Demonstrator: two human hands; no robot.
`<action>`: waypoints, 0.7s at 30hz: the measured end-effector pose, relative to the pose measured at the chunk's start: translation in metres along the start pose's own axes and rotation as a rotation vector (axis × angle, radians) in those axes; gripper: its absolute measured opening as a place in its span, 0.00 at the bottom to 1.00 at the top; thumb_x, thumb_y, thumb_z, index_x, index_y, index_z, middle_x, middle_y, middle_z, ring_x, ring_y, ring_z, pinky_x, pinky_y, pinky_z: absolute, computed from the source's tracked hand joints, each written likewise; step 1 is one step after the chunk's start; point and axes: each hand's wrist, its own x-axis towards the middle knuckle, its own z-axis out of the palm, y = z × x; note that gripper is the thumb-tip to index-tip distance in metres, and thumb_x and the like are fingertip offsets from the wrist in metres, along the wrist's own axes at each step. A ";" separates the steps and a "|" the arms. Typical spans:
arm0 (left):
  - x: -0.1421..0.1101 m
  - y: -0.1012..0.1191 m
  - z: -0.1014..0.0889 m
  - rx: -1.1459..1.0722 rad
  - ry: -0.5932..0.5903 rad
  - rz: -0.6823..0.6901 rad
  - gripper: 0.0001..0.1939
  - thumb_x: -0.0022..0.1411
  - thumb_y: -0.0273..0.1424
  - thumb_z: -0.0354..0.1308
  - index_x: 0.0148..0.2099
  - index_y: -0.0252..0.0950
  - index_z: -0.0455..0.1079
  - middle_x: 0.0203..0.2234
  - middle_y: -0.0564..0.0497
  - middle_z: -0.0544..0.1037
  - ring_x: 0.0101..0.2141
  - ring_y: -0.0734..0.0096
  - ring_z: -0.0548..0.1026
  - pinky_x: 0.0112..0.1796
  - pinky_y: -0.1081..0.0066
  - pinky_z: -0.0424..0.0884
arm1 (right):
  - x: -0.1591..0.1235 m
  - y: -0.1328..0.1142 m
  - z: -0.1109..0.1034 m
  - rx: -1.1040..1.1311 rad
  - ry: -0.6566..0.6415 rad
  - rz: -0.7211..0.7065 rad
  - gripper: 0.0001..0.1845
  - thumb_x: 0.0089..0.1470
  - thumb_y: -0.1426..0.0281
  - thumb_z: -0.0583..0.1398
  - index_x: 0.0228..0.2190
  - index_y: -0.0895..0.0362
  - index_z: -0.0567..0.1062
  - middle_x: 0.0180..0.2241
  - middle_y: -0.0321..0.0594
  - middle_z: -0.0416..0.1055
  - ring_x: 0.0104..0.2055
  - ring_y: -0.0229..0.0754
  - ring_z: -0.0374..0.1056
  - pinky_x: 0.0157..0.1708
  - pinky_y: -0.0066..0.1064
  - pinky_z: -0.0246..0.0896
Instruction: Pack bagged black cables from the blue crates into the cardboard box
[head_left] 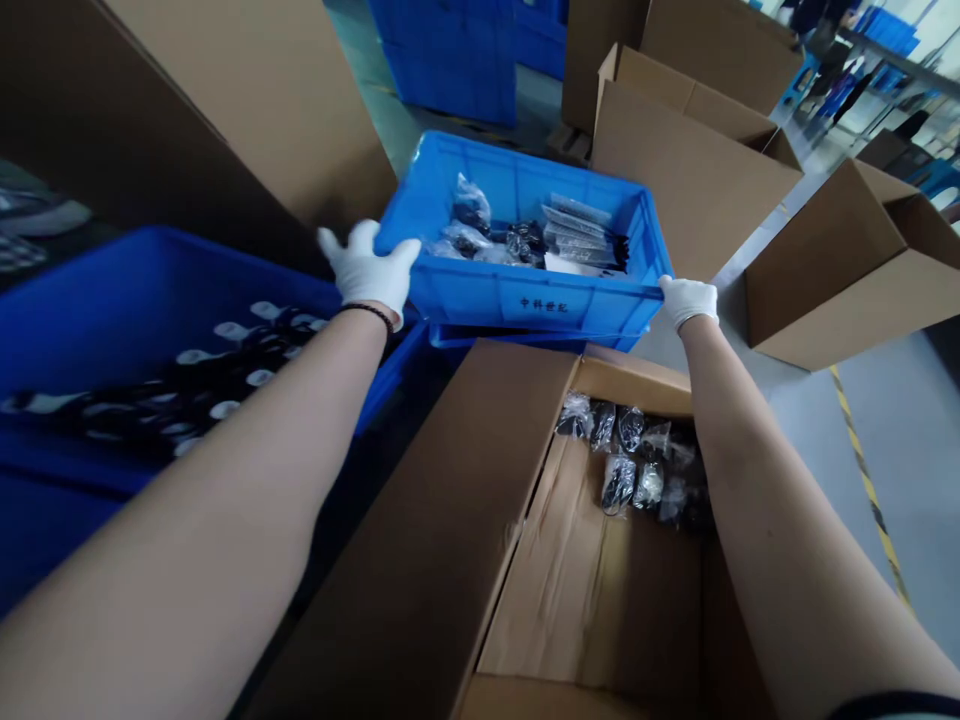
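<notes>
Two gloved hands, left hand (367, 268), right hand (688, 300), blue crate (517, 290) gripped between

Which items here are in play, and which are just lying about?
In play: left hand and right hand gripping the blue plastic bin of bagged parts; open cardboard box with bagged parts.
Lying about: blue crate of black-and-white pieces; empty cardboard boxes.

White gloves (369, 268), bare forearms (black band (367, 311) at left wrist).
</notes>
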 end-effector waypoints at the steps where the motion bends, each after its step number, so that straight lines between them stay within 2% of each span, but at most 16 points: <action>1: -0.006 0.003 0.004 -0.028 -0.037 0.030 0.32 0.62 0.39 0.61 0.65 0.32 0.62 0.62 0.46 0.64 0.61 0.61 0.62 0.62 0.66 0.56 | 0.000 0.005 0.003 0.018 -0.012 0.049 0.19 0.65 0.75 0.47 0.51 0.51 0.71 0.45 0.50 0.75 0.48 0.51 0.73 0.46 0.44 0.64; 3: -0.019 0.008 0.012 -0.044 -0.126 0.074 0.20 0.64 0.37 0.59 0.55 0.32 0.72 0.50 0.50 0.75 0.53 0.65 0.70 0.57 0.69 0.62 | -0.003 0.008 0.012 0.073 -0.014 0.160 0.22 0.64 0.76 0.47 0.56 0.52 0.67 0.49 0.54 0.72 0.50 0.52 0.72 0.47 0.45 0.63; 5: -0.031 0.009 0.018 -0.012 -0.127 0.082 0.17 0.65 0.41 0.56 0.48 0.35 0.76 0.44 0.50 0.78 0.49 0.63 0.73 0.54 0.67 0.65 | -0.009 0.004 0.025 0.165 -0.003 0.240 0.30 0.62 0.74 0.49 0.65 0.54 0.56 0.58 0.60 0.63 0.53 0.54 0.69 0.49 0.47 0.64; 8: -0.036 0.001 0.020 0.091 -0.089 0.121 0.22 0.59 0.46 0.61 0.49 0.37 0.74 0.46 0.47 0.77 0.49 0.59 0.73 0.53 0.64 0.66 | -0.017 -0.009 0.042 0.342 -0.017 0.276 0.49 0.58 0.69 0.55 0.69 0.57 0.32 0.68 0.64 0.43 0.59 0.55 0.64 0.54 0.50 0.63; 10: -0.027 -0.007 0.015 0.228 -0.133 0.240 0.28 0.53 0.48 0.66 0.51 0.37 0.72 0.47 0.47 0.75 0.48 0.60 0.72 0.52 0.65 0.67 | -0.018 -0.016 0.049 0.406 -0.044 0.284 0.56 0.55 0.68 0.58 0.69 0.56 0.25 0.68 0.64 0.39 0.62 0.57 0.60 0.56 0.53 0.62; 12: -0.014 -0.015 0.006 0.382 -0.190 0.368 0.30 0.50 0.50 0.67 0.47 0.33 0.73 0.46 0.48 0.75 0.47 0.63 0.72 0.52 0.66 0.66 | -0.013 -0.017 0.050 0.389 -0.057 0.267 0.57 0.54 0.69 0.58 0.68 0.54 0.24 0.68 0.64 0.40 0.63 0.59 0.58 0.56 0.56 0.60; 14: -0.005 -0.021 -0.003 0.502 -0.211 0.427 0.32 0.50 0.54 0.66 0.43 0.30 0.74 0.44 0.49 0.75 0.46 0.64 0.72 0.50 0.66 0.66 | -0.006 -0.016 0.046 0.335 -0.083 0.212 0.57 0.54 0.71 0.58 0.69 0.54 0.25 0.67 0.66 0.43 0.62 0.61 0.59 0.56 0.59 0.59; 18: -0.010 -0.025 -0.013 0.571 -0.175 0.367 0.24 0.52 0.51 0.66 0.39 0.34 0.74 0.41 0.48 0.77 0.42 0.59 0.74 0.42 0.65 0.68 | 0.004 -0.019 0.034 0.299 -0.159 0.125 0.57 0.54 0.71 0.60 0.69 0.57 0.26 0.62 0.66 0.57 0.57 0.60 0.65 0.54 0.57 0.60; 21: -0.018 -0.016 -0.016 0.548 -0.151 0.360 0.19 0.54 0.45 0.67 0.39 0.34 0.75 0.42 0.47 0.78 0.44 0.58 0.74 0.45 0.64 0.67 | 0.005 -0.022 0.027 0.323 -0.160 0.090 0.56 0.55 0.71 0.59 0.69 0.60 0.26 0.55 0.63 0.67 0.54 0.58 0.67 0.53 0.55 0.62</action>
